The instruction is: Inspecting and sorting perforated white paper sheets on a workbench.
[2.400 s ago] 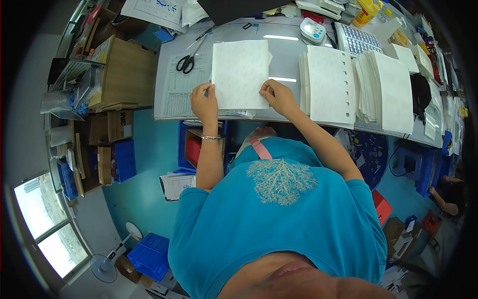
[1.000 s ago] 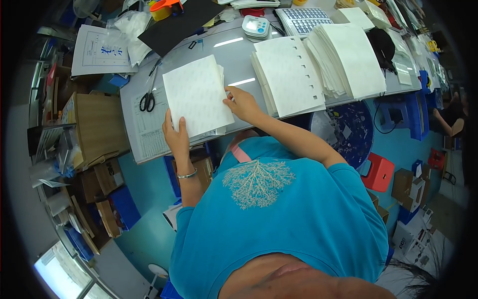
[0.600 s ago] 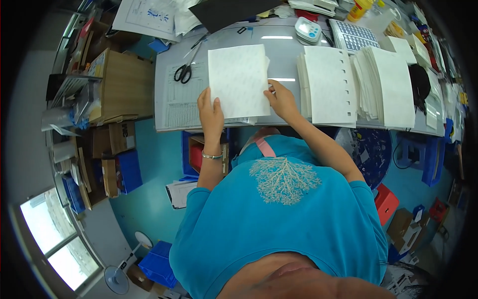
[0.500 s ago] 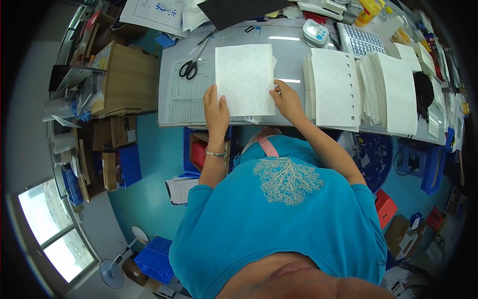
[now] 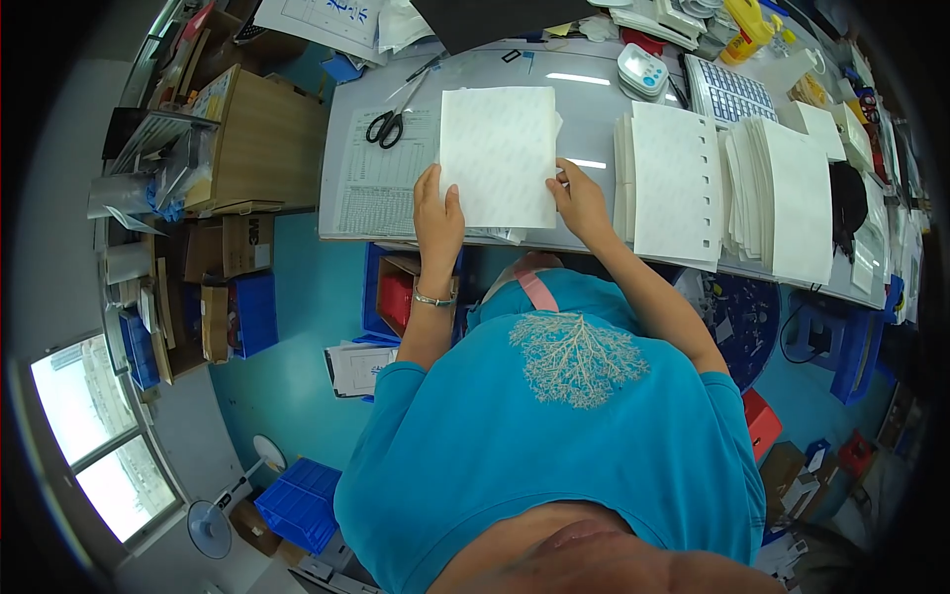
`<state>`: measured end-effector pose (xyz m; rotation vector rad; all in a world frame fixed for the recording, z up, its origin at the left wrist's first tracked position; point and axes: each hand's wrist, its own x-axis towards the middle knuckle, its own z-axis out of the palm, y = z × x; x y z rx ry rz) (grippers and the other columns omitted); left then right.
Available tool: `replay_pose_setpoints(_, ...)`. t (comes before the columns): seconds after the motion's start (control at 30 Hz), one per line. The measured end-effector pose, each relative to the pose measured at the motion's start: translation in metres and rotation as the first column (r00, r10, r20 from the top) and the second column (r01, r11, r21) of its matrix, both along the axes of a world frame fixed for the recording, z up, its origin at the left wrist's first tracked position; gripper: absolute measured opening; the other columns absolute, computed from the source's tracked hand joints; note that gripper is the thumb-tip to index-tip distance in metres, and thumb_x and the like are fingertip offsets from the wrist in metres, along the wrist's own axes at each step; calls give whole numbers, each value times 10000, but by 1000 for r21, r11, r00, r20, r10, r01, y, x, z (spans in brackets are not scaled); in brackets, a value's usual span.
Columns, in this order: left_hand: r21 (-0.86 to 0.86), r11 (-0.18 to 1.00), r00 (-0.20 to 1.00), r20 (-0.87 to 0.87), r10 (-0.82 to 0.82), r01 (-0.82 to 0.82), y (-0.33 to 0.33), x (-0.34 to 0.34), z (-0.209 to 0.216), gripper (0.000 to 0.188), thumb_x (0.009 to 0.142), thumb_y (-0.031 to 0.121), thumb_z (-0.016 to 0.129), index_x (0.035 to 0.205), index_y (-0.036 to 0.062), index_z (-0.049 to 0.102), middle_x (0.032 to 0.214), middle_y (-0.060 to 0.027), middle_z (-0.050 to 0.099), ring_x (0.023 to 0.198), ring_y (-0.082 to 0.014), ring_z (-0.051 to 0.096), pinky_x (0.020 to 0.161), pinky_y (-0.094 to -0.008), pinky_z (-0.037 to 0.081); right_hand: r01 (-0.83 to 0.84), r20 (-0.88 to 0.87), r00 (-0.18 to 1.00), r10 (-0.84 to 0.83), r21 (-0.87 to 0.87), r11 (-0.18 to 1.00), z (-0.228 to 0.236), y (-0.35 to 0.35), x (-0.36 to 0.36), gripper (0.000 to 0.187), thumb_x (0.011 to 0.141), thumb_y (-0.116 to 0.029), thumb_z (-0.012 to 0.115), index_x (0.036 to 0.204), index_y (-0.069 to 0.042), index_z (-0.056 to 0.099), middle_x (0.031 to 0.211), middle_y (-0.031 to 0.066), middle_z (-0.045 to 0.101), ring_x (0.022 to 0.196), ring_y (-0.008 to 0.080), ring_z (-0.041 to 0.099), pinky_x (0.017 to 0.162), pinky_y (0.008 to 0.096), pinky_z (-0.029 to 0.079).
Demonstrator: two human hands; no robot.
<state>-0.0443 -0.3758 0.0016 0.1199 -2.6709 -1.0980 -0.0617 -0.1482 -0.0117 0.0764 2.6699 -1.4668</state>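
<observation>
A stack of white sheets (image 5: 498, 158) is between my two hands, over the near edge of the table. My left hand (image 5: 438, 213) grips its left edge, thumb on the top sheet and fingers along the side. On the opposite side, my right hand (image 5: 582, 206) pinches the lower right edge between thumb and fingers. A few sheet corners stick out under the stack at its right and lower edges. Left of it, black-handled scissors (image 5: 385, 129) lie on a printed table sheet (image 5: 371, 203).
To the right stand a white sheet stack with punched holes (image 5: 676, 183) and a thick fanned stack (image 5: 797, 198). Behind them are a small white device (image 5: 643, 71), a gridded white tray (image 5: 730, 91) and a yellow bottle (image 5: 749, 32). A wooden cabinet (image 5: 267, 144) stands left of the table (image 5: 584, 129).
The whole view has shifted slightly, so the table and its things appear a little further right. Both hands keep their hold on the stack, with hardly any movement against the table.
</observation>
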Motion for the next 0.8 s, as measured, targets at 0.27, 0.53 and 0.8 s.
replay_pose_setpoints(0.27,322,935,979,184,89,-146,-2,0,18,334,857,92,615,1170,-15,570,1266,-163,517,1084,-264,563,896,-362,474,13,-19,1000,-13,-5,1000,-8,1,5,396,865,-167,597,1225,-14,538,929,172,656,839,327,635,757,378,491)
replay_pose_setpoints(0.53,-89,995,999,-13,37,-38,2,-1,8,346,869,93,576,1186,-47,566,1254,-173,531,1138,-308,532,969,-354,429,13,-86,996,-13,5,1000,-5,1,-3,339,883,-158,588,1195,-32,548,889,173,650,751,295,644,687,354,492)
replay_pose_setpoints(0.8,14,989,988,46,145,-145,5,9,25,402,793,121,646,1160,-18,561,1202,-168,545,1152,-329,485,1002,-377,392,-38,-177,983,58,113,993,-20,11,9,354,923,-175,570,1215,13,500,821,118,624,512,128,539,449,281,422)
